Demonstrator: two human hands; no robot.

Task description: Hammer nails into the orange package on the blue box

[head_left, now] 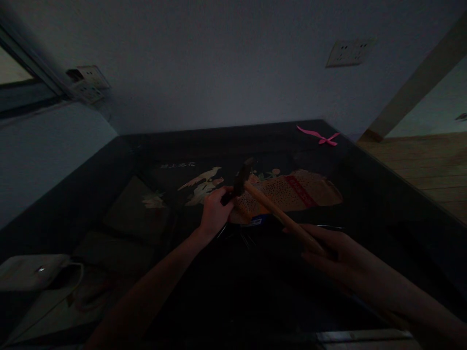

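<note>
My right hand [335, 253] is closed around the wooden handle of a hammer [279, 214], which slants up and left over the dark table. The hammer's dark metal head is at its upper end. My left hand [215, 211] is closed at the lower-left end of that head, its fingers partly hidden. Just behind and below the head lies a long tan piece with dark dots and a red band [275, 194]. A small blue label [257, 221] shows at its near edge. Thin shiny strands lie near it, too dim to identify.
A pink ribbon [324, 140] lies at the table's far right corner. At left is a white device [34, 272] with a cable. The black tabletop [219, 141] bears a bird picture [202, 182] and meets a wall with sockets [348, 52]. The room is dim.
</note>
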